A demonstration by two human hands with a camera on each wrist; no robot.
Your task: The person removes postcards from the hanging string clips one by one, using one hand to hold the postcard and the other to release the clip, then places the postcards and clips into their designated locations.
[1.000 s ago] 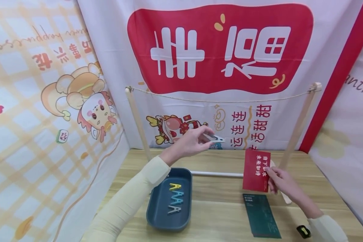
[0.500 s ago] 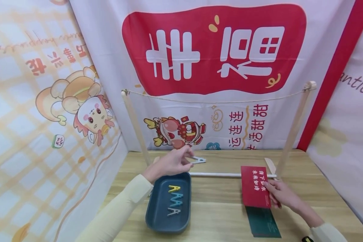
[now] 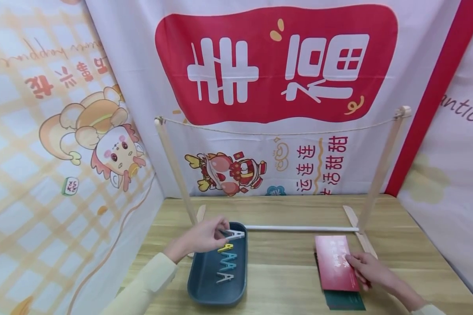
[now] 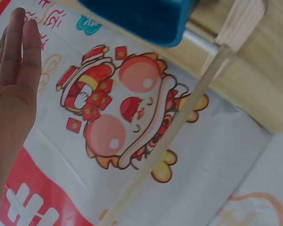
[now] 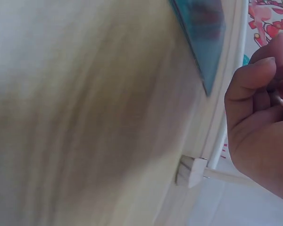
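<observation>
My left hand point(image 3: 205, 236) pinches a pale clothespin point(image 3: 234, 235) over the far end of a dark blue tray point(image 3: 217, 294). Inside that tray lie a yellow clothespin point(image 3: 226, 248), two blue clothespins point(image 3: 228, 258) and a grey clothespin point(image 3: 224, 277) in a row. On the right, my right hand point(image 3: 372, 272) holds a red card point(image 3: 336, 262) by its right edge, thumb on top. The card overlaps a stack of green cards point(image 3: 344, 301) on the table, hiding most of it. In the right wrist view the green cards point(image 5: 203, 42) show beyond the table surface, apart from the curled hand point(image 5: 259, 108).
Behind the tray and cards stands a wooden frame, with a left post point(image 3: 176, 170), a right post point(image 3: 383, 170) and a sagging string point(image 3: 276, 133) between their tops. A white bar point(image 3: 291, 228) joins the posts low down. Printed cloth point(image 3: 276, 65) hangs behind.
My left hand has moved down and left, carrying the pale clothespin from in front of the cloth to over the tray. My right hand has lowered the red card towards the green stack.
</observation>
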